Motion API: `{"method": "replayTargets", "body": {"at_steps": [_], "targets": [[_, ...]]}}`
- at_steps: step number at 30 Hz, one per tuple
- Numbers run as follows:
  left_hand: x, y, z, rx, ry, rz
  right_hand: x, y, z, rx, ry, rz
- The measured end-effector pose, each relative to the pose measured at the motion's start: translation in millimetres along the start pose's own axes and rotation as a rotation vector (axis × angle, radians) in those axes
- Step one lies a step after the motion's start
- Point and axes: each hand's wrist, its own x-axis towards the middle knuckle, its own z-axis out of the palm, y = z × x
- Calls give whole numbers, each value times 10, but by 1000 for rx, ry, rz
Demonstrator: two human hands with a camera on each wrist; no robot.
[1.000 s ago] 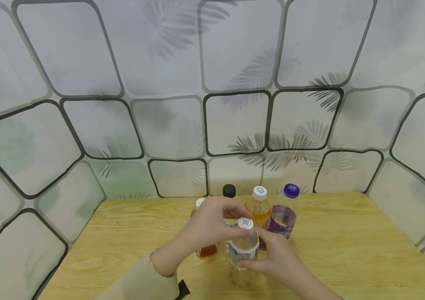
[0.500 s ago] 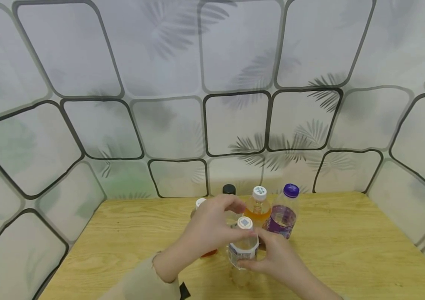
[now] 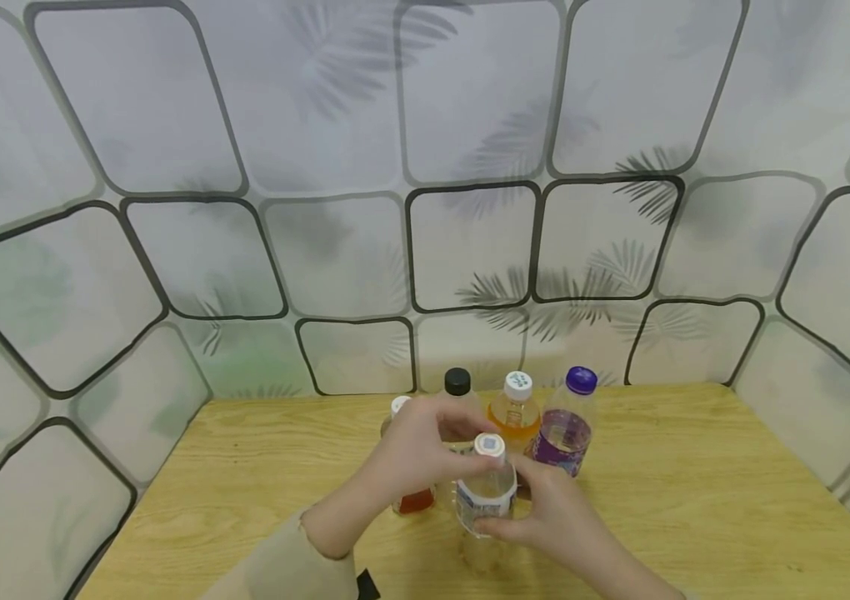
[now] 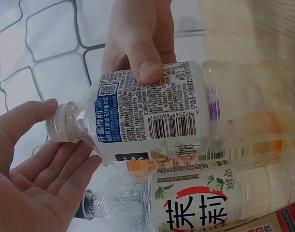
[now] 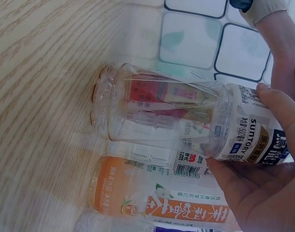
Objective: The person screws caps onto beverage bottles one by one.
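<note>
Two hands (image 3: 425,450) on clear bottle (image 3: 487,492)

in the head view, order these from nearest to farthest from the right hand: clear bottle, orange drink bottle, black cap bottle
1. Clear bottle: held in the right hand itself, at the front.
2. Orange drink bottle: just behind the hand, in the back row.
3. Black cap bottle: farther back and to the left, behind the left hand.

On the table (image 3: 695,492), the held bottle (image 3: 487,492) stands before four bottles (image 3: 517,408) by the wall (image 3: 470,167).
</note>
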Motion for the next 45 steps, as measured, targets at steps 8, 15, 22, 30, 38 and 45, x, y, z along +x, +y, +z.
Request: {"method": "replayTargets", "body": {"at_steps": [8, 15, 22, 30, 38, 45], "targets": [[-28, 2, 39, 3, -5, -17, 4, -8, -5, 10, 0, 0], [-81, 76, 115, 252, 144, 4, -5, -3, 2, 21, -1, -3], [-47, 22, 83, 167, 111, 33, -8, 3, 11, -1, 4, 4], [54, -73, -39, -31, -82, -1, -6, -4, 7, 19, -9, 27], [42, -25, -38, -25, -102, -32, -7, -9, 11, 30, -16, 28], [-65, 6, 142, 151, 114, 29, -7, 0, 15, 47, -16, 22]]}}
